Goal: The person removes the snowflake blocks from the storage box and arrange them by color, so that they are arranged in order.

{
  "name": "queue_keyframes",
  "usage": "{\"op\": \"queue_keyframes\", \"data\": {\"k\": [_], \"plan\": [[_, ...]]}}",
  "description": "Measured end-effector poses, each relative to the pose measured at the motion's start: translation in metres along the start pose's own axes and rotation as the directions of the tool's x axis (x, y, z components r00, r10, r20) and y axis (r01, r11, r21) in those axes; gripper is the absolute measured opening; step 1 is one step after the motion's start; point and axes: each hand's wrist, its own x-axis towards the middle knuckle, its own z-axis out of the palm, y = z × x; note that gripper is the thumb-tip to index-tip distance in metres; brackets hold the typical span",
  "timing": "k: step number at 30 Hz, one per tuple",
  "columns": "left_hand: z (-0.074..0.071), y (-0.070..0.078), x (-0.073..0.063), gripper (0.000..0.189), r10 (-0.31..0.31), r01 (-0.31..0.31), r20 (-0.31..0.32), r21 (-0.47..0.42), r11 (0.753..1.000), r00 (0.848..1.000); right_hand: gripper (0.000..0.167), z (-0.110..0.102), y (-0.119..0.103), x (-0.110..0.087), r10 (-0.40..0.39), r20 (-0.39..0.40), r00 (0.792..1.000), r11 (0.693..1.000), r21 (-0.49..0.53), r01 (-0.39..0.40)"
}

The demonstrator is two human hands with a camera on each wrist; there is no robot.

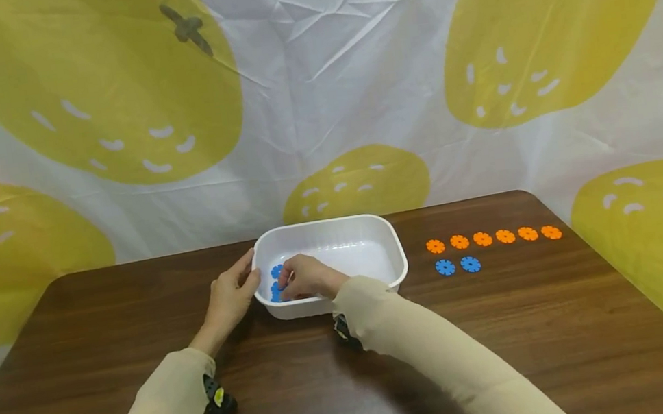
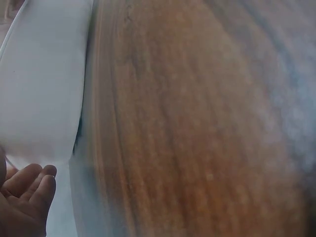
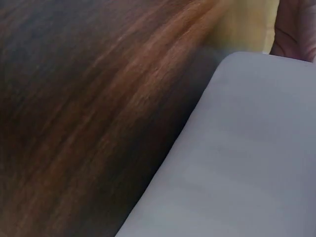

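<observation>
In the head view, a white plastic tub (image 1: 374,298) sits on the table, with blue notched discs (image 1: 276,271) at its left end. My left hand (image 1: 230,302) holds the tub's left rim; its fingers also show beside the white wall in the left wrist view. My right hand (image 1: 309,277) reaches over the near rim into the tub, its fingertips curled down and pinching at a blue disc (image 1: 277,296). The fingers partly cover the discs there. The right wrist view shows mostly the tub's outer wall (image 3: 237,148), with part of the hand above it.
Right of the tub, a row of several orange notched discs (image 1: 482,239) lies on the brown wooden table (image 1: 538,320). Two blue notched discs (image 1: 458,266) lie in front of them. A cloth (image 1: 350,108) with yellow fruit prints hangs behind the table's far edge.
</observation>
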Motion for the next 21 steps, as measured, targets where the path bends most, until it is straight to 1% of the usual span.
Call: {"op": "queue_keyframes", "data": {"k": [4, 10, 17, 21], "plan": [[0.0003, 0.0004, -0.0007, 0.046, 0.001, -0.001, -0.004, -0.007, 1.000, 1.000, 0.021, 0.0014, -0.0004, 0.0018, -0.006, -0.001, 1.000, 0.996, -0.091, 0.006], [0.0005, 0.0007, -0.0019, 0.046, -0.002, 0.002, -0.002, -0.019, 1.000, 1.000, 0.020, 0.0056, -0.0004, 0.0036, -0.016, -0.006, 1.000, 0.990, -0.138, 0.015], [0.0007, -0.0001, -0.0005, 0.046, 0.004, -0.004, -0.009, -0.012, 1.000, 1.000, 0.016, 0.0059, -0.0016, 0.0036, -0.062, -0.021, 0.998, 0.976, -0.211, 0.056], [0.0009, -0.0009, -0.0005, 0.046, -0.002, 0.002, -0.008, -0.008, 1.000, 1.000, 0.014, 0.0057, -0.0019, 0.0033, -0.059, -0.012, 0.998, 0.973, -0.225, 0.055]]}}
